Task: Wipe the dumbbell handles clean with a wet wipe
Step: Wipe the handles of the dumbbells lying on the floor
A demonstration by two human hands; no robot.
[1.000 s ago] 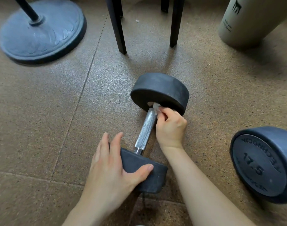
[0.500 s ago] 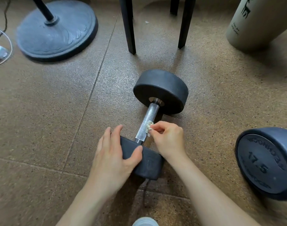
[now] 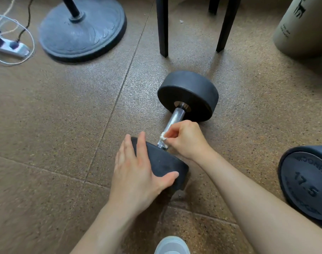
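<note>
A black dumbbell lies on the brown floor, its far head (image 3: 188, 92) pointing away and its near head (image 3: 163, 163) close to me. The knurled metal handle (image 3: 175, 118) runs between them. My left hand (image 3: 136, 171) rests over the near head, fingers straight on top and thumb against its right side. My right hand (image 3: 187, 139) pinches a small bunched white wet wipe (image 3: 163, 136) against the near end of the handle, next to the near head.
A second dumbbell head marked 17.5 (image 3: 308, 186) lies at the right. Two black furniture legs (image 3: 163, 28) stand behind the dumbbell. A round stand base (image 3: 83, 30) and a power strip with cables (image 3: 8, 46) sit far left. A beige cylinder (image 3: 303, 26) stands far right.
My right hand has slid the wipe along the handle from the far head down to the near end. My left hand has stayed on the near head.
</note>
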